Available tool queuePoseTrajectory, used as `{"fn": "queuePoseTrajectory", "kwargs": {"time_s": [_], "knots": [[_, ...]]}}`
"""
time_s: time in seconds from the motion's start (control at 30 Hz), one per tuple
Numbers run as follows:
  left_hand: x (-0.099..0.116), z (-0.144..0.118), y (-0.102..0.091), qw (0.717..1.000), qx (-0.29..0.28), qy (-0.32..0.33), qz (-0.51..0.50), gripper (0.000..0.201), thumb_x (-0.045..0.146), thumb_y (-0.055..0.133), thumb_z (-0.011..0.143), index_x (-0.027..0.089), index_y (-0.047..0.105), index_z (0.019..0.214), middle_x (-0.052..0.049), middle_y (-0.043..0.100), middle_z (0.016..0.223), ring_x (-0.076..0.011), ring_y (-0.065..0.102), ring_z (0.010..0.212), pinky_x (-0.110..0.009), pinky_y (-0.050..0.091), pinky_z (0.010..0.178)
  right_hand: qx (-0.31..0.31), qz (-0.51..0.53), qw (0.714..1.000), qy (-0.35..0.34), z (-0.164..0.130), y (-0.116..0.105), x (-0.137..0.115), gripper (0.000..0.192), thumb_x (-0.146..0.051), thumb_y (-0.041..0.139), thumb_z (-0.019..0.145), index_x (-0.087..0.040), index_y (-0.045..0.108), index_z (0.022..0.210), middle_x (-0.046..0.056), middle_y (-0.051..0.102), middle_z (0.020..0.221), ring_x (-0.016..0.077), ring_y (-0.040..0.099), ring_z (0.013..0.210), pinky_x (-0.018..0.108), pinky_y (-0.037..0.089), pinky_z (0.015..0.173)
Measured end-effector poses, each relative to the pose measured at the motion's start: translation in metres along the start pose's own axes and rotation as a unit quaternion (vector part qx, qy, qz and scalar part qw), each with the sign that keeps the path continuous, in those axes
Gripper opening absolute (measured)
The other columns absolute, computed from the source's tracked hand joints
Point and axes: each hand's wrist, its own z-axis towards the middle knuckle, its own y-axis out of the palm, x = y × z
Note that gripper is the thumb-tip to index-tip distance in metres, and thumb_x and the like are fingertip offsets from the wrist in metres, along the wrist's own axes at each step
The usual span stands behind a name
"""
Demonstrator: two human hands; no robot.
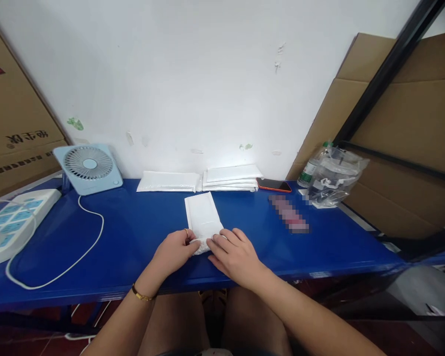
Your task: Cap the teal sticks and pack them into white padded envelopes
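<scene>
A white padded envelope [203, 212] lies on the blue table in front of me, its near end crumpled or folded under my fingers. My left hand [176, 251] grips that end from the left, thumb and fingers pinched on it; a ring and a gold bracelet show. From the right, my right hand [235, 254] has its fingers bent over the same end, pressing on it. Whatever may be inside the envelope is hidden. Behind it, along the wall, are a single white padded envelope [168, 181] and a stack of white envelopes [232, 179].
On the left stand a light blue fan [89, 165] with a looping white cable [102, 225] and a power strip [20, 225]. A phone [274, 185], a blurred-out pink item [289, 213], a bottle [311, 168] and a clear plastic bag [332, 180] are at right. Cardboard [404, 128] flanks the table [141, 222].
</scene>
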Motion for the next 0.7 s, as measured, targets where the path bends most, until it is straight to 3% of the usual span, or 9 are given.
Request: {"fn": "queuePoseTrajectory", "kwargs": {"time_s": [0.07,0.17,0.23,0.3,0.4,0.47,0.53,0.6,0.7], "knots": [[0.003,0.006,-0.004,0.993,-0.061,-0.048,-0.093,0.021,0.035,0.057,0.073,0.018,0.051,0.062,0.003,0.052,0.051,-0.0125,0.05,0.05,-0.022,0.03,0.048,-0.008,-0.013,1.0,-0.006,0.004,0.005,0.0,0.032,-0.019,0.041,0.091,-0.017,0.051,0.121,0.012,0.062,0.104,0.0257,0.052,0.102,0.042,0.039,0.084],[0.017,0.009,-0.014,0.959,-0.13,-0.106,-0.23,0.023,0.037,0.062,0.069,0.016,0.053,0.066,0.002,0.054,0.055,-0.0117,0.053,0.051,-0.019,0.032,0.047,0.015,0.005,1.0,-0.001,0.011,0.004,0.009,0.032,-0.015,0.039,0.091,-0.018,0.053,0.12,0.012,0.064,0.101,0.0237,0.056,0.1,0.037,0.042,0.081],[0.028,0.01,-0.024,0.941,-0.117,-0.088,-0.306,0.026,0.041,0.063,0.071,0.016,0.054,0.072,0.001,0.057,0.063,-0.0117,0.055,0.057,-0.018,0.034,0.047,0.058,0.036,0.997,0.027,0.018,-0.008,0.022,0.031,-0.018,0.041,0.091,-0.02,0.057,0.117,0.011,0.065,0.101,0.0224,0.058,0.098,0.035,0.045,0.079],[0.035,0.014,-0.036,0.932,-0.061,-0.042,-0.355,0.026,0.044,0.06,0.075,0.018,0.055,0.079,0.001,0.057,0.069,-0.0115,0.056,0.061,-0.018,0.036,0.047,0.125,0.078,0.983,0.105,0.029,-0.026,0.045,0.029,-0.024,0.046,0.089,-0.021,0.06,0.114,0.009,0.066,0.101,0.0213,0.06,0.092,0.033,0.046,0.078],[0.033,0.032,-0.052,0.929,0.024,-0.009,-0.37,0.026,0.043,0.061,0.075,0.019,0.056,0.084,0.002,0.055,0.069,-0.0097,0.053,0.057,-0.017,0.034,0.044,0.256,0.172,0.908,0.285,0.057,-0.05,0.098,0.03,-0.038,0.053,0.083,-0.018,0.064,0.104,0.007,0.067,0.09,0.0216,0.061,0.083,0.034,0.049,0.075],[0.024,0.05,-0.056,0.929,0.046,-0.026,-0.366,0.028,0.042,0.064,0.072,0.019,0.057,0.085,0.002,0.055,0.068,-0.0085,0.052,0.054,-0.016,0.032,0.042,0.282,0.279,0.849,0.35,0.078,-0.055,0.141,0.038,-0.042,0.057,0.078,-0.013,0.065,0.101,0.007,0.068,0.083,0.0217,0.062,0.077,0.033,0.05,0.067],[0.013,0.069,-0.056,0.925,0.038,-0.058,-0.373,0.03,0.041,0.066,0.07,0.019,0.057,0.086,0.003,0.055,0.07,-0.0082,0.052,0.054,-0.016,0.032,0.042,0.258,0.349,0.802,0.411,0.097,-0.051,0.18,0.037,-0.037,0.06,0.075,-0.008,0.064,0.098,0.009,0.067,0.08,0.0216,0.063,0.075,0.032,0.05,0.065],[0.001,0.084,-0.053,0.921,0.026,-0.085,-0.379,0.031,0.041,0.067,0.069,0.019,0.057,0.088,0.002,0.057,0.072,-0.0081,0.053,0.054,-0.016,0.033,0.042,0.218,0.257,0.804,0.49,0.108,-0.042,0.211,0.035,-0.032,0.059,0.076,-0.008,0.062,0.101,0.009,0.067,0.08,0.0196,0.062,0.073,0.031,0.049,0.065],[-0.011,0.095,-0.049,0.917,0.021,-0.111,-0.382,0.031,0.036,0.068,0.069,0.02,0.057,0.092,0.001,0.059,0.076,-0.0082,0.056,0.056,-0.016,0.037,0.043,0.193,0.19,0.813,0.516,0.113,-0.027,0.235,0.034,-0.026,0.063,0.07,-0.01,0.061,0.1,0.012,0.065,0.085,0.0241,0.059,0.085,0.037,0.045,0.077]]}}
